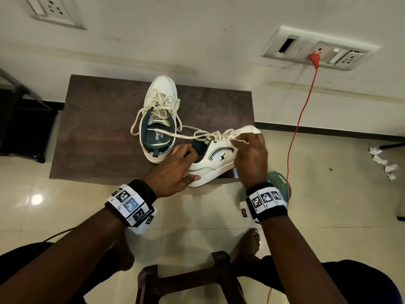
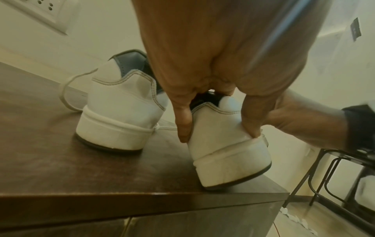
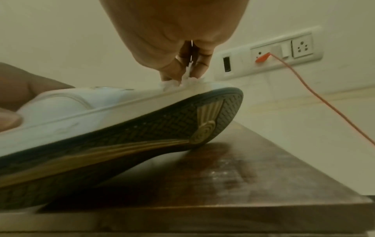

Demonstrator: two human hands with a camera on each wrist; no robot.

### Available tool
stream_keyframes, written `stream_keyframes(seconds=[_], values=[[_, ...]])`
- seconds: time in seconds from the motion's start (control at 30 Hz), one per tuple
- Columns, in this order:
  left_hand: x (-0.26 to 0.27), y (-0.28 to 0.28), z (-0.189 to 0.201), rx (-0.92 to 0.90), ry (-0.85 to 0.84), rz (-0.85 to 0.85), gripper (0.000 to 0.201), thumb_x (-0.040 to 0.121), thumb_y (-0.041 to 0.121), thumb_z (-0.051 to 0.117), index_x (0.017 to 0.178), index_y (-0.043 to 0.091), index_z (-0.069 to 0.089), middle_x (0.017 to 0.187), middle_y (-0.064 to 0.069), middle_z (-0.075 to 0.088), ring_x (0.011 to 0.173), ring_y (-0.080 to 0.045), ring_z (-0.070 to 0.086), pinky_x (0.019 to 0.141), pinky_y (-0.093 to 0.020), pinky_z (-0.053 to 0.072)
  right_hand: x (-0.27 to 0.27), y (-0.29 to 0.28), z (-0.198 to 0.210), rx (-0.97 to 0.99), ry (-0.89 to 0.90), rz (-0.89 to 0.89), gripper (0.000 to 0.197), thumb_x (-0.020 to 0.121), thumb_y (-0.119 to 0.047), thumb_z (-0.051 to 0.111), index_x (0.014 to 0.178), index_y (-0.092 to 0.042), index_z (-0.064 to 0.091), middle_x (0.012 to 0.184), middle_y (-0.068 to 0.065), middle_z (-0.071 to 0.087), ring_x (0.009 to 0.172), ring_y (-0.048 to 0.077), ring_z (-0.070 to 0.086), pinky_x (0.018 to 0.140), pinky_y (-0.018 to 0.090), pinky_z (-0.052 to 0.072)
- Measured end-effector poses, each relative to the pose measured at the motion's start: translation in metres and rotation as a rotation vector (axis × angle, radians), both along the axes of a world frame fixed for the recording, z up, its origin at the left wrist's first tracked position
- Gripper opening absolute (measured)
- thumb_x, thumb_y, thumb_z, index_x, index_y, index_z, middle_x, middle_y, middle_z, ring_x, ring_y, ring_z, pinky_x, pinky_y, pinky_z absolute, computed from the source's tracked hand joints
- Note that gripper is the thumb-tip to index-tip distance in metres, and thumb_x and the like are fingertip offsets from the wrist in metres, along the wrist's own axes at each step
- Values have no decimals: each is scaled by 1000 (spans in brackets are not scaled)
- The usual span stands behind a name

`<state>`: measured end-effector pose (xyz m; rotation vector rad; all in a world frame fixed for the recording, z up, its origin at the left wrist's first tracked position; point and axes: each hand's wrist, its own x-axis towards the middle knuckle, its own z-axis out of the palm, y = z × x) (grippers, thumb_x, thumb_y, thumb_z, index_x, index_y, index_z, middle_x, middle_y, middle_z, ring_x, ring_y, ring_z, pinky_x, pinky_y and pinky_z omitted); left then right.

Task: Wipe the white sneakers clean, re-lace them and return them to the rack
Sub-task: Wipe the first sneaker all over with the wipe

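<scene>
Cream wall point(image 1: 197, 29) behind, with a switch panel point(image 1: 317, 49) and an orange plug point(image 1: 315, 59) trailing an orange cable point(image 1: 300, 119) down to the tiled floor point(image 1: 197, 216). Against that wall, a dark wooden table point(image 1: 92, 128) bearing both white sneakers. Far sneaker point(image 1: 160, 115) flat on its sole near the middle of the table, toe to the wall, laces point(image 1: 140, 119) loose and spilling over its sides. Near sneaker point(image 1: 217, 156) at the table's front right corner, lying slantwise, toe up and to the right, tipped so that the patterned sole lifts clear of the wood in the right wrist view; heel end still on the table edge. Left hand point(image 1: 175, 167) clamped around the near sneaker's heel, fingers point(image 2: 183, 118) curled over the collar and into the opening, thumb along the outer side by the sole. Right hand point(image 1: 252, 154) at the forefoot, fingertips pinching a small white wad point(image 3: 172, 84), seemingly tissue, pressed against the upper just above the sole rim. One long lace end point(image 1: 175, 136) stretched from the near sneaker across the far one's opening. Crumpled white paper scraps point(image 1: 383, 163) on the floor at right; part of a dark metal rack point(image 2: 345, 184) visible in the left wrist view; a dark stool point(image 1: 186, 279) between the person's bare feet.
</scene>
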<state>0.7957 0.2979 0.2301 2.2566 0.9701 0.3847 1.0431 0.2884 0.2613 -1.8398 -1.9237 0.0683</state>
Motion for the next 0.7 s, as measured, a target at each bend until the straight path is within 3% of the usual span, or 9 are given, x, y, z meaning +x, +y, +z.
stream_keyframes(seconds=[0.1,0.2,0.27,0.37,0.47,0.57,0.7], values=[[0,0,0,-2,5,-8,41,93,40,66,120,14,51,126,-2,42,118,-23,42,96,-41,44,-15,-11,-4,33,33,-41,36,79,3,49,99,-4,78,103,14,69,100,31,58,78,38,54],[0,0,0,-28,-17,10,40,91,40,67,118,15,51,126,-2,43,119,-23,42,96,-42,44,-45,-34,-4,47,221,-76,42,83,-5,43,109,-8,77,106,13,67,102,23,55,87,20,41],[-1,1,-1,-60,-26,27,41,90,43,66,117,17,50,126,0,43,118,-22,42,97,-43,44,-49,-46,-5,34,246,-18,42,86,-8,44,114,-9,75,108,13,65,103,24,58,85,21,46],[-3,3,-2,-90,-9,36,46,87,50,63,118,18,50,128,1,43,118,-21,42,98,-43,44,-24,-47,-10,54,153,-3,38,87,-6,50,116,-10,75,109,13,65,101,29,60,78,32,53],[-1,1,-1,-102,-3,46,52,80,50,70,117,18,51,129,1,43,120,-20,41,99,-40,43,8,-38,-14,111,165,-154,37,87,-1,54,115,-12,75,104,11,64,96,27,57,80,23,43],[0,0,-1,-115,-15,62,55,78,54,73,116,21,50,128,4,41,120,-17,40,99,-37,43,2,-42,-15,147,264,-250,37,86,6,63,115,-13,75,101,10,62,94,25,54,77,28,45],[-1,10,-3,-141,-24,86,59,81,65,67,116,19,53,121,4,45,112,-17,46,94,-40,46,-42,-70,-31,98,216,-50,48,82,14,66,124,-8,71,103,13,63,96,27,55,85,16,37]])
